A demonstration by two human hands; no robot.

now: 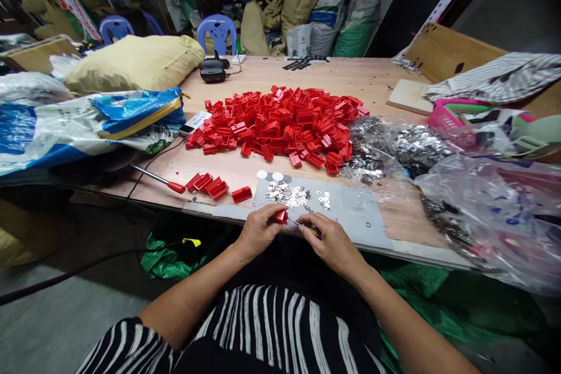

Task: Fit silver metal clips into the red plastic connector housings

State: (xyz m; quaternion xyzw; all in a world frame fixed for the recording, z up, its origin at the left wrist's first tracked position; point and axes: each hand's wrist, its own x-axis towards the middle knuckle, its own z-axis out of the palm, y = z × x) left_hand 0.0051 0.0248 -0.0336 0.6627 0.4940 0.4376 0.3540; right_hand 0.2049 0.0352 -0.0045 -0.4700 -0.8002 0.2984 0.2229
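Note:
Near the table's front edge, my left hand [262, 230] pinches a small red plastic part [281, 217]. My right hand [326, 238] is closed on a thin screwdriver-like tool [314, 232], whose metal shaft points left and meets the red part. Just beyond both hands, small silvery metal pieces [289, 193] are spread on a grey sheet [359, 219], with a smaller group to their right. Several red parts [217, 188] lie in a row left of the sheet. A large pile of similar red parts [280, 123] covers the middle of the table.
Plastic bags with dark metal pieces [421, 143] lie on the right, near a pink basket [451, 120]. A red-handled tool [176, 187] sits at the left front edge. Blue and white sacking [56, 131] and a beige sack [140, 61] occupy the left.

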